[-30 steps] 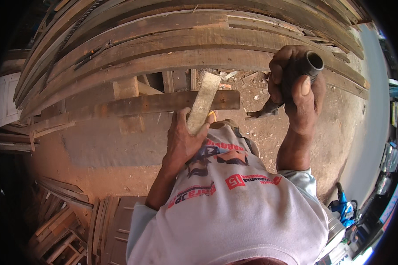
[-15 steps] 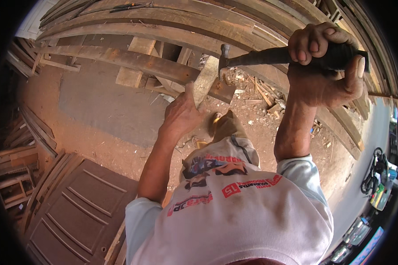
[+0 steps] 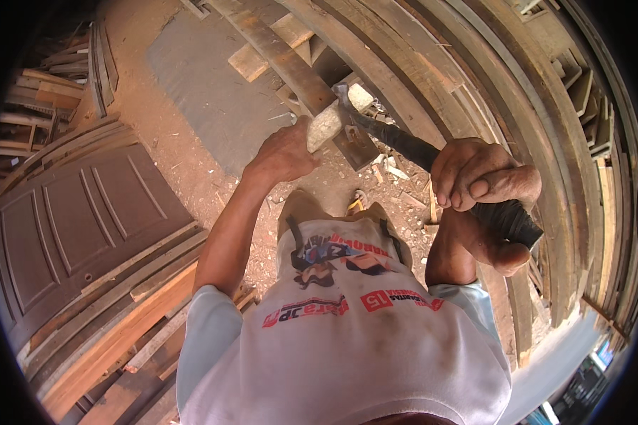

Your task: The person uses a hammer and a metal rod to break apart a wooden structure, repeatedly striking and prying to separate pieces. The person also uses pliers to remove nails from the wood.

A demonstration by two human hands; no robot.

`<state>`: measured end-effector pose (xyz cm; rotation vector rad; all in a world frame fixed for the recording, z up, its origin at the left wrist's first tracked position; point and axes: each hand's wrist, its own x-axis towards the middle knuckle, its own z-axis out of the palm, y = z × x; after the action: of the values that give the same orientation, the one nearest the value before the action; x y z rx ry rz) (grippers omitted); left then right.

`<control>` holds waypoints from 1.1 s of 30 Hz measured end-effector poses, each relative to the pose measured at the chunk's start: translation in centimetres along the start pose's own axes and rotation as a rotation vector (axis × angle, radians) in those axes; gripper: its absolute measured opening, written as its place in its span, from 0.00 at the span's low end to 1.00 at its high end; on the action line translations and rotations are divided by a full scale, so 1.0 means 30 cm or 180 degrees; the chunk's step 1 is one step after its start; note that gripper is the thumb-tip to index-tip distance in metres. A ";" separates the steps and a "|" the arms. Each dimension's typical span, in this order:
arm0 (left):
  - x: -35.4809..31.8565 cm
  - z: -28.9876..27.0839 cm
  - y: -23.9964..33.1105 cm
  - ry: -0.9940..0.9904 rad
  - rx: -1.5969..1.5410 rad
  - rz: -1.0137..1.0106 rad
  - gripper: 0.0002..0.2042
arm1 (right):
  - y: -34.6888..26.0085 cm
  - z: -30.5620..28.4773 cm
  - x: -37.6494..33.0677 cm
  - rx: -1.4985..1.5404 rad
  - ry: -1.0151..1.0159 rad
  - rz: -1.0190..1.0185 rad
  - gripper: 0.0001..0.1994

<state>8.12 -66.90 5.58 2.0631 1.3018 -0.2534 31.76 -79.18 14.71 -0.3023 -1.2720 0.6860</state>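
Observation:
My left hand (image 3: 285, 152) is closed around the lower end of a short, pale, rough wood block (image 3: 325, 128), which slants up and to the right across a long brown plank (image 3: 285, 59). My right hand (image 3: 480, 178) grips a claw hammer (image 3: 402, 141) by its dark, black-wrapped handle, whose butt end sticks out below my fist. The hammer's metal head overlaps the block near its far end; whether the two touch, I cannot tell. The plank's near end (image 3: 356, 147) shows just beyond the block.
Long boards (image 3: 432, 64) are stacked ahead and to the right. A brown panelled door (image 3: 85, 202) lies at the left beside more stacked timber (image 3: 131, 312). Wood chips and scraps (image 3: 397, 170) litter the dirt floor. A short board (image 3: 266, 49) lies under the plank.
The view has turned, so the surroundings have shifted in the picture. My right hand is lower, and the hammer head now overlaps the block instead of standing at its right side.

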 end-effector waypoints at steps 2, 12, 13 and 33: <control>-0.010 0.005 -0.002 0.0046 -0.0020 -0.0076 0.37 | -0.003 -0.021 0.012 0.0083 -0.0055 0.0058 0.36; 0.006 -0.036 0.042 0.0004 -0.0080 0.0029 0.31 | 0.131 -0.020 0.273 0.0588 -0.0930 0.0596 0.32; 0.014 -0.052 0.038 0.0107 -0.0043 0.0059 0.30 | 0.161 -0.001 0.311 0.0559 -0.0927 0.0645 0.32; -0.016 0.039 -0.045 0.0066 -0.0461 0.0208 0.28 | 0.548 0.147 0.524 -0.0931 -0.0023 0.1534 0.22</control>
<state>6.95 -67.61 4.35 1.9860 1.2258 -0.1056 24.70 -57.50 18.80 -0.8662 -1.3182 0.9059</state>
